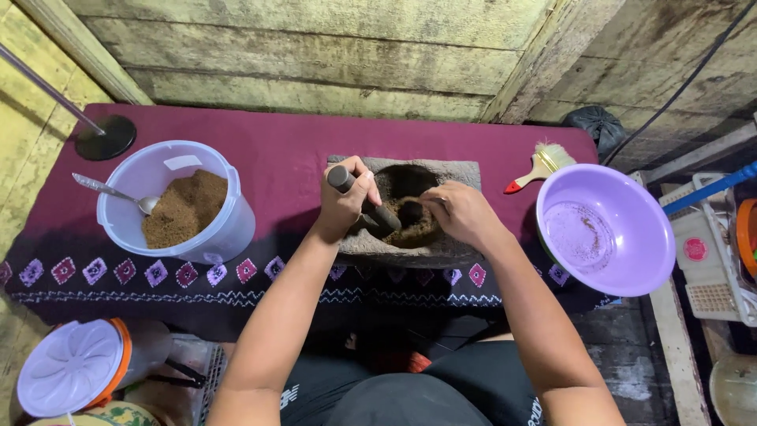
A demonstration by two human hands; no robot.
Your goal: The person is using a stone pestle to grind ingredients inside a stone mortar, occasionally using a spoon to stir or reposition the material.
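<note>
The dark pestle [364, 199] was gripped in the closed left hand [344, 203], long axis slanted down-right into the stone mortar [441, 244], where the right hand [461, 213], fingers curled, touched the brown paste [416, 221] just beside the pestle tip.

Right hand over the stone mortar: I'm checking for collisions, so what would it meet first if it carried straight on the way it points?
The right hand points left, so probably the dark pestle in the left hand; depth unclear.
</note>
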